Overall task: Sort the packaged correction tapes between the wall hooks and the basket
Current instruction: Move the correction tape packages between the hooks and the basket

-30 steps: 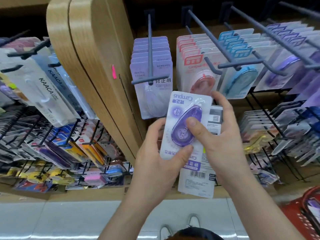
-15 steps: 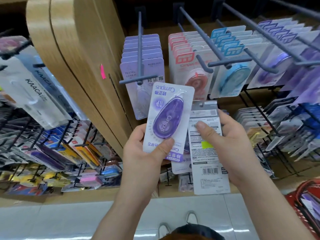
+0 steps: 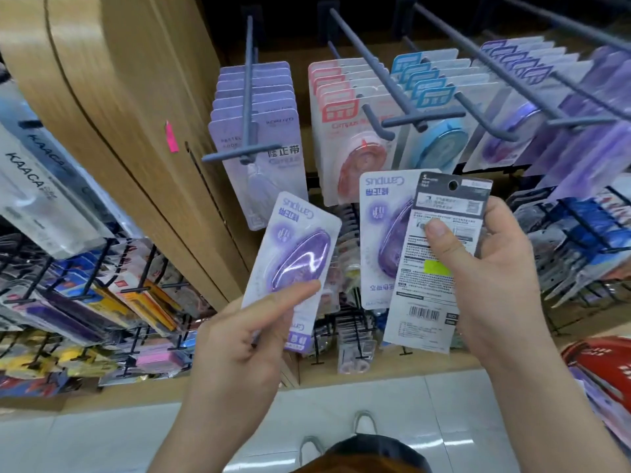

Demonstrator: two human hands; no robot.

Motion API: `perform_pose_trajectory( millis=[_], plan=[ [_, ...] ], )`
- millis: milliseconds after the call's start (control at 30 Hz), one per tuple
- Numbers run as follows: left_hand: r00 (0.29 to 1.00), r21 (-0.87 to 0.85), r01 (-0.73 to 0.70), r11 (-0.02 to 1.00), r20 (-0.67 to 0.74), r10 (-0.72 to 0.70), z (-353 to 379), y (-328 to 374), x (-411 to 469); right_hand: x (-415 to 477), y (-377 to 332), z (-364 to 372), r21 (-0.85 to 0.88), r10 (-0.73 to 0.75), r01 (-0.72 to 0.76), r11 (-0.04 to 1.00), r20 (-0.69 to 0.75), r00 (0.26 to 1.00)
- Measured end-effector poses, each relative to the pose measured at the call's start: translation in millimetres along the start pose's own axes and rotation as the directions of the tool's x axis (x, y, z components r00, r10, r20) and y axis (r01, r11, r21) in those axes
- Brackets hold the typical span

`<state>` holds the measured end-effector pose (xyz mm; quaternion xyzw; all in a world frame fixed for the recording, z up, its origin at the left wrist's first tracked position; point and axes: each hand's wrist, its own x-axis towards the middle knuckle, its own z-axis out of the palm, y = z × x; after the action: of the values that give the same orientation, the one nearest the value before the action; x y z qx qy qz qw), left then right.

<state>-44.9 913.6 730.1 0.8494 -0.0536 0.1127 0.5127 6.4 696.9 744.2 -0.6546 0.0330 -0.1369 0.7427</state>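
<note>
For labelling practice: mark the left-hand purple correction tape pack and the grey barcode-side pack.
Left-hand purple correction tape pack (image 3: 300, 257), head view, clear blister.
Grey barcode-side pack (image 3: 421, 291), head view, printed back.

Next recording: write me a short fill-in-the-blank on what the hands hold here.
1. The left hand pinches one ____ tape pack.
2. The right hand holds ____ packs.
3. Its front pack shows a ____ near the bottom edge.
4. The basket at lower right is ____.
Missing: purple; two; barcode; red.
</note>
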Motion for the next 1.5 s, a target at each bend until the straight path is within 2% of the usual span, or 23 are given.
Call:
perform_pose_trajectory(
  millis=[133,333,467,567,700,767,833,900,967,1033,1067,1133,1233,1300,1367,1433,1500],
  plan=[
    [0.997,-0.019,0.077,0.997,0.034,-0.076,-1.8,3.6,2.3,-3.2,-5.9,2.8,0.103,0.028,-0.033,0.994,0.053,0.998],
    [0.970,-0.346,0.216,0.913,0.179,-0.162,17.7,31.2,11.5,-13.1,-0.6,22.4,0.233,0.145,-0.206,0.950,0.256,0.956],
    [0.978,-0.360,0.209,0.909,0.057,-0.203,23.1,24.4,11.9,-11.2,-1.7,19.4,0.270,0.183,-0.263,0.926,0.290,0.939],
    [0.969,-0.352,0.222,0.909,-0.024,-0.245,24.4,22.0,11.0,-10.3,-2.0,15.1,0.231,0.168,-0.239,0.943,0.288,0.943],
    [0.954,-0.307,0.253,0.917,-0.081,-0.290,18.5,12.2,9.4,-3.0,-14.6,-2.7,0.075,0.043,-0.055,0.996,0.155,0.987],
    [0.940,-0.337,0.307,0.890,-0.039,-0.339,14.7,7.7,7.8,0.8,-26.0,-13.7,-0.042,-0.092,0.095,0.995,0.072,0.993],
    [0.917,-0.377,0.383,0.844,0.045,-0.396,13.6,6.4,5.6,0.9,-33.6,-21.0,-0.140,-0.258,0.263,0.955,0.048,0.965],
    [0.887,-0.431,0.451,0.782,0.113,-0.448,15.9,8.6,3.1,-2.6,-36.4,-21.9,-0.254,-0.415,0.424,0.869,0.092,0.905],
    [0.867,-0.470,0.486,0.737,0.156,-0.473,21.0,13.8,3.3,-9.3,-34.3,-16.8,-0.316,-0.542,0.585,0.747,0.218,0.811],
    [0.865,-0.501,0.490,0.713,0.177,-0.470,26.3,20.3,6.0,-18.0,-23.3,-9.3,-0.337,-0.569,0.670,0.662,0.356,0.742],
    [0.871,-0.508,0.481,0.714,0.180,-0.458,28.5,23.0,8.1,-21.6,-14.6,-6.5,-0.333,-0.543,0.678,0.656,0.415,0.730],
    [0.884,-0.514,0.459,0.725,0.187,-0.428,31.1,27.3,12.7,-29.1,1.6,-3.7,-0.318,-0.464,0.652,0.688,0.497,0.733],
    [0.896,-0.513,0.439,0.738,0.194,-0.399,33.1,28.6,15.2,-38.3,13.8,-2.8,-0.215,-0.349,0.490,0.845,0.474,0.809],
    [0.910,-0.481,0.411,0.774,0.166,-0.380,35.8,25.1,13.1,-40.7,17.7,-0.7,-0.149,-0.338,0.409,0.900,0.354,0.872],
    [0.933,-0.425,0.357,0.832,0.126,-0.336,38.6,21.4,9.6,-39.9,18.3,6.3,-0.097,-0.306,0.324,0.941,0.162,0.938],
    [0.950,-0.377,0.310,0.873,0.092,-0.297,40.6,21.7,6.4,-36.8,21.5,7.0,0.017,-0.185,0.185,0.983,0.025,0.982],
    [0.961,-0.328,0.276,0.903,0.074,-0.267,41.1,23.2,4.1,-32.6,23.0,2.0,0.062,-0.047,0.047,0.997,0.008,0.999]
  ],
)
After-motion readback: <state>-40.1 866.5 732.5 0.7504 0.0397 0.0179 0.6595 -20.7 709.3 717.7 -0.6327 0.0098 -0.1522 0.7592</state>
